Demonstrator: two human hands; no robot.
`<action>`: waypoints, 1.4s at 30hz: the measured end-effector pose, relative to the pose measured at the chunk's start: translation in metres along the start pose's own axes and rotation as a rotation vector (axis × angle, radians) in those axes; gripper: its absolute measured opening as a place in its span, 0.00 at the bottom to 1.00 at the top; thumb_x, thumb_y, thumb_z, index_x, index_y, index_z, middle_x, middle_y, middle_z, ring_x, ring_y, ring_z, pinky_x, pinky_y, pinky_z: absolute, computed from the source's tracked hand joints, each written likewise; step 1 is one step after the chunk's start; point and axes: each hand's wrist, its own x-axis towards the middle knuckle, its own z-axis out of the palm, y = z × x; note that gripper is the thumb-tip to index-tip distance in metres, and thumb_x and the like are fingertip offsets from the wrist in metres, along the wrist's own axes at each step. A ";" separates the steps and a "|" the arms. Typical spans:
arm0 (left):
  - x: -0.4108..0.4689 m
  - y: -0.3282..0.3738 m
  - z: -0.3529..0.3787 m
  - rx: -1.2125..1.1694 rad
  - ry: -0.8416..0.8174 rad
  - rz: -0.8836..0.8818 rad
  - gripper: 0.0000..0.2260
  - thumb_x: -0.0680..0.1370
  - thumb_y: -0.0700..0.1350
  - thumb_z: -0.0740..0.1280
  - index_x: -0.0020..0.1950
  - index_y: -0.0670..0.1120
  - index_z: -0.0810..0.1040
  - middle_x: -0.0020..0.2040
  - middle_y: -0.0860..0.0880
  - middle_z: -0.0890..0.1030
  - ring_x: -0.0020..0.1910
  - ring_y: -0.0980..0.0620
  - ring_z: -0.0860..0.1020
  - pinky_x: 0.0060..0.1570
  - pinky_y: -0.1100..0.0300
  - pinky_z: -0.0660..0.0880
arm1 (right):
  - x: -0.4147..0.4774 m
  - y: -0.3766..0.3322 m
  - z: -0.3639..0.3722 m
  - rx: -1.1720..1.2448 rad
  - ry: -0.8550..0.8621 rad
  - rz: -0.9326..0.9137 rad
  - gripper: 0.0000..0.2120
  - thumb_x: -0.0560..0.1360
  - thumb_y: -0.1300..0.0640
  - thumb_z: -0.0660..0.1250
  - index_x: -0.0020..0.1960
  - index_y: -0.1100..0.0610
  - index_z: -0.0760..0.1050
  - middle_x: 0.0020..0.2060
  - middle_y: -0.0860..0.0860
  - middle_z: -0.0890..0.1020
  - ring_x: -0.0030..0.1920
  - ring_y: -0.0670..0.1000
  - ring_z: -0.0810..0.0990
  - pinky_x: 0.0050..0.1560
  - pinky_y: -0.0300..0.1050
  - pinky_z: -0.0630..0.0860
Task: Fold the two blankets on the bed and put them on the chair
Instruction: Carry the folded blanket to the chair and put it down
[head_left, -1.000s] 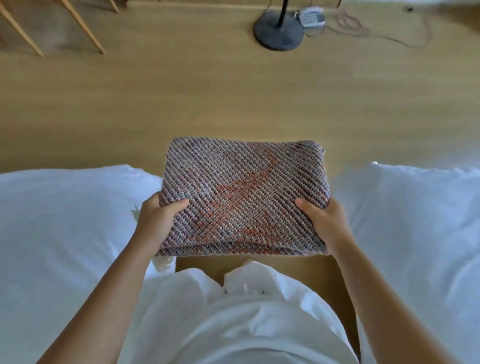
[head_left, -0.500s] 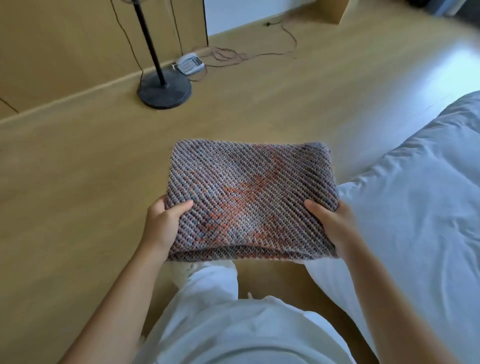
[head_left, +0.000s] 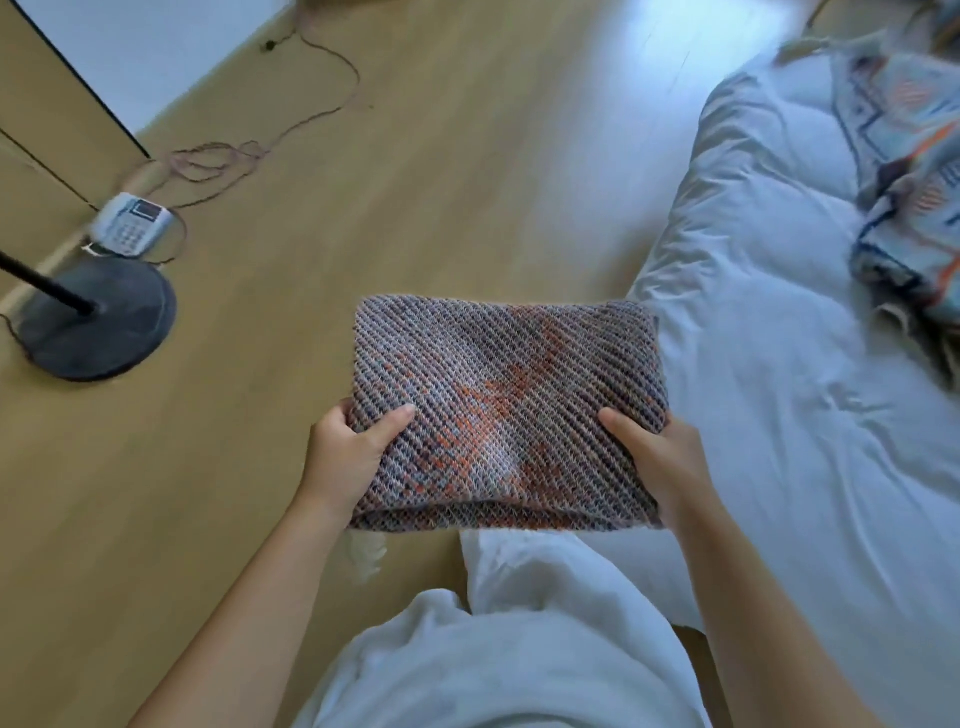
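Note:
A folded knitted blanket (head_left: 506, 395), grey-purple with orange patches, is held flat in the air in front of me, above the wooden floor. My left hand (head_left: 345, 457) grips its near left corner, thumb on top. My right hand (head_left: 657, 460) grips its near right corner the same way. A second blanket (head_left: 914, 171), light blue with orange and dark patterns, lies crumpled and unfolded on the white bed (head_left: 779, 364) at the upper right. No chair is in view.
A black round lamp base (head_left: 98, 319) with its pole stands on the wooden floor at the left. Beside it lie a grey telephone (head_left: 132, 224) and a tangled cord (head_left: 223, 161). A wall and wooden panel run along the upper left.
My view has swung to the right while the folded blanket stays held in both hands. The bed now lies only on my right, and the second blanket has come into view.

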 end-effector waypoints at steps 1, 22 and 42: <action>0.019 0.010 0.013 0.015 -0.019 0.000 0.11 0.71 0.42 0.73 0.52 0.42 0.78 0.49 0.45 0.83 0.47 0.46 0.82 0.51 0.51 0.78 | 0.019 -0.007 0.001 0.009 0.003 0.012 0.06 0.70 0.59 0.73 0.45 0.53 0.78 0.40 0.51 0.83 0.43 0.53 0.83 0.48 0.50 0.80; 0.401 0.289 0.223 0.143 -0.135 0.153 0.09 0.75 0.42 0.69 0.54 0.47 0.76 0.50 0.49 0.82 0.51 0.48 0.80 0.56 0.52 0.76 | 0.420 -0.259 0.017 0.091 0.154 -0.046 0.12 0.72 0.56 0.71 0.54 0.52 0.75 0.46 0.48 0.82 0.48 0.52 0.81 0.53 0.51 0.78; 0.742 0.559 0.505 0.380 -0.399 -0.046 0.12 0.71 0.33 0.61 0.52 0.43 0.72 0.46 0.45 0.78 0.48 0.43 0.77 0.51 0.50 0.74 | 0.769 -0.459 -0.004 0.168 0.508 -0.094 0.18 0.72 0.58 0.71 0.61 0.56 0.73 0.51 0.48 0.79 0.52 0.50 0.78 0.56 0.46 0.73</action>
